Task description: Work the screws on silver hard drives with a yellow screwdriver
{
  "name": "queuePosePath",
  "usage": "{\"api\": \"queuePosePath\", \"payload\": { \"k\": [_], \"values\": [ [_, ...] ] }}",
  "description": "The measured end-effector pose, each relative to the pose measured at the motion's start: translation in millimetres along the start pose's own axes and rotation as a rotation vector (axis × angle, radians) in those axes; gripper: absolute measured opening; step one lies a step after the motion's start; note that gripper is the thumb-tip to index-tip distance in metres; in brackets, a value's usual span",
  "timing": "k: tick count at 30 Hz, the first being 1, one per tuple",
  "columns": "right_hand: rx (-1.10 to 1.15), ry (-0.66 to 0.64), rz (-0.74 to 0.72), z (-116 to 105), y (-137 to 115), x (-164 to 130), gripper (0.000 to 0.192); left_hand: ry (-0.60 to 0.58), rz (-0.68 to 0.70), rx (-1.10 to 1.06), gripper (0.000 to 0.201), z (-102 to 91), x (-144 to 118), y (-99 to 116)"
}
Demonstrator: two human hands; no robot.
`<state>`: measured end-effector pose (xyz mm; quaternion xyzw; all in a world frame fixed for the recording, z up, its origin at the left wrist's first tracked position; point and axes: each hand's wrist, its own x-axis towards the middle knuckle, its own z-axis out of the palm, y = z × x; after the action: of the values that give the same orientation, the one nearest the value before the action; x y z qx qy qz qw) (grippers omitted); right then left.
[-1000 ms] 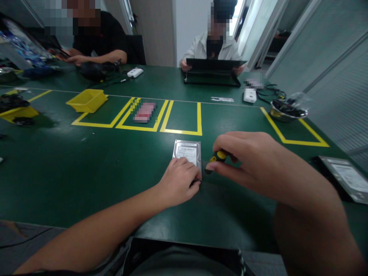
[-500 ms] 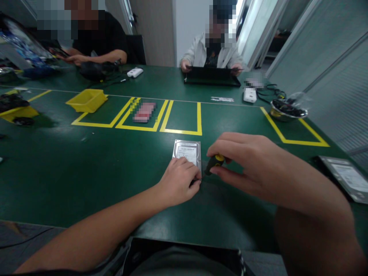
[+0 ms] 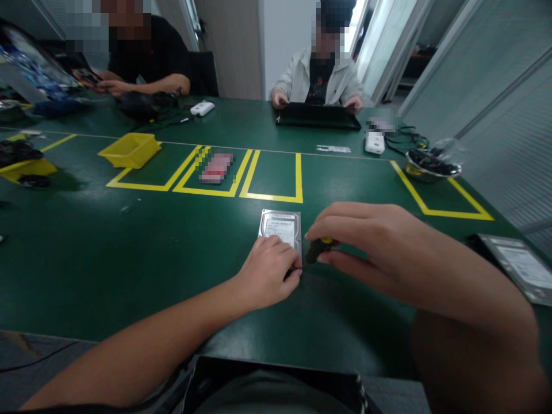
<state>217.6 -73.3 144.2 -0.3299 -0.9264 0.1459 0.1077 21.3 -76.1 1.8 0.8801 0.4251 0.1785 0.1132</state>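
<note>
A silver hard drive [image 3: 281,225] lies flat on the green table [image 3: 129,253], label up. My left hand [image 3: 267,273] rests on its near end and pinches its near right corner. My right hand [image 3: 366,241] grips a small screwdriver [image 3: 318,247] with a black and yellow handle. The tool points down and left toward that same corner, beside my left fingertips. Its tip is hidden behind my fingers.
A second hard drive [image 3: 515,264] lies at the right edge. Yellow tape boxes [image 3: 271,195] mark the table beyond. A yellow bin [image 3: 129,150] stands at left, a metal bowl [image 3: 431,165] at right. Two people sit across; one holds a black laptop [image 3: 317,118].
My right hand has turned the screwdriver in its fingers; less of the yellow handle shows. The person opposite has lowered the laptop lid flat. My left hand has stayed put.
</note>
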Motion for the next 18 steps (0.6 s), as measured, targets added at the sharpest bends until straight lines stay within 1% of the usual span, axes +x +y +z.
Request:
{"api": "queuePosePath", "payload": {
  "k": [8,18],
  "values": [
    [-0.109,0.023,0.058,2.4,-0.2,-0.3,0.008,-0.018,0.009,0.022,0.012,0.2,0.0,-0.1],
    [-0.192,0.029,0.129,8.9,1.1,1.7,0.015,-0.017,-0.002,0.005,0.011,0.4,0.4,1.0]
  ]
}}
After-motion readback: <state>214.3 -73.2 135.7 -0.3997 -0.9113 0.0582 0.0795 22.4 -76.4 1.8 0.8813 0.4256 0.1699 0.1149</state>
